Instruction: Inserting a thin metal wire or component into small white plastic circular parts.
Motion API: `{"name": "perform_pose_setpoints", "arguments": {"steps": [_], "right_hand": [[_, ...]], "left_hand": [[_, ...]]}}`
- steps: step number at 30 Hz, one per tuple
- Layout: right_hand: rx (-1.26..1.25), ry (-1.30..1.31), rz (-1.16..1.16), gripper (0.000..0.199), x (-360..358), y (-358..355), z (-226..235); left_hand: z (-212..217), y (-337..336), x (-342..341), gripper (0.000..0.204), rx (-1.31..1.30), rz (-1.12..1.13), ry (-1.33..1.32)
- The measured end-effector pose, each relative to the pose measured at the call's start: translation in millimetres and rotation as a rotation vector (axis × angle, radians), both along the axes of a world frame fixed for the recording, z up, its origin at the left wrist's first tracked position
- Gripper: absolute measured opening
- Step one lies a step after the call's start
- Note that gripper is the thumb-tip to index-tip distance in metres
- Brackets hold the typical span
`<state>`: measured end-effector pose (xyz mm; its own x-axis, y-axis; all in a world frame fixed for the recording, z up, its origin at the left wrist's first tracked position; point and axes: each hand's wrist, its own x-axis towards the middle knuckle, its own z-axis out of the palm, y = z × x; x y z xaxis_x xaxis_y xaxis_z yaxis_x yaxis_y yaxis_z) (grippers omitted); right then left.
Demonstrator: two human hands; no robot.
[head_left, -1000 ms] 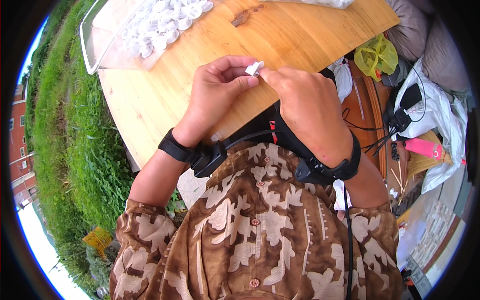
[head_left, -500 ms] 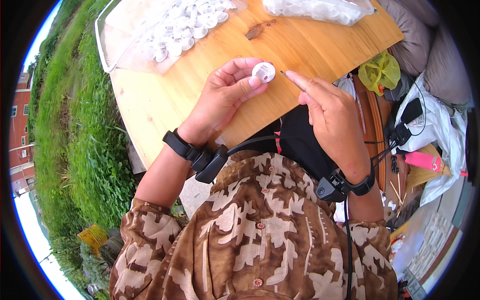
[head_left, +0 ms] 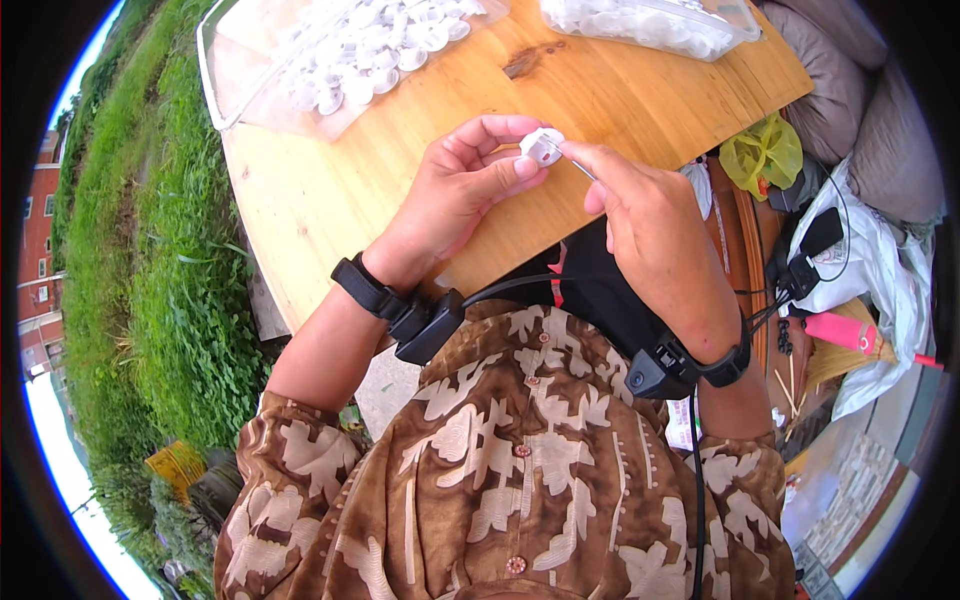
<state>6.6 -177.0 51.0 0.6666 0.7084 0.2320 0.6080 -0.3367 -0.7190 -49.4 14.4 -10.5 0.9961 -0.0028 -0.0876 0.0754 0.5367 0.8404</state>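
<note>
Over the wooden table [head_left: 400, 160], my left hand [head_left: 465, 185] pinches a small round white plastic part [head_left: 541, 147] between thumb and fingers. A small reddish spot shows on the part's face. My right hand [head_left: 655, 225] grips a thin metal-tipped tool [head_left: 582, 168] whose tip meets the part; its exact kind is hidden by the fingers. Many like white pieces [head_left: 370, 50] lie heaped in a clear tray beyond my left hand.
A clear container [head_left: 650, 25] of white pieces stands at the far table edge. To the right are a yellow plastic bag [head_left: 760, 155], grey cushions [head_left: 820, 80], a white bag [head_left: 850, 300] and a pink bottle-like object [head_left: 840, 330]. Grass lies left. Cables run from both wrist straps.
My right hand has brought the tool's tip leftward onto the white part. The part has tilted in my left hand and shifted slightly right.
</note>
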Motion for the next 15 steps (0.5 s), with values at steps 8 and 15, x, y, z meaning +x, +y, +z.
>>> {"name": "perform_pose_setpoints", "arguments": {"steps": [8, 15], "right_hand": [[-0.041, 0.061, -0.003, 0.043, 0.6, 0.3, -1.0], [-0.098, 0.109, -0.014, 0.031, 0.0, 3.3, 6.2]], "left_hand": [[-0.9, -1.0, -1.1, 0.031, 0.092, 0.019, -0.026], [1.4, -5.0, -1.0, 0.03, 0.069, 0.075, -0.014]]}}
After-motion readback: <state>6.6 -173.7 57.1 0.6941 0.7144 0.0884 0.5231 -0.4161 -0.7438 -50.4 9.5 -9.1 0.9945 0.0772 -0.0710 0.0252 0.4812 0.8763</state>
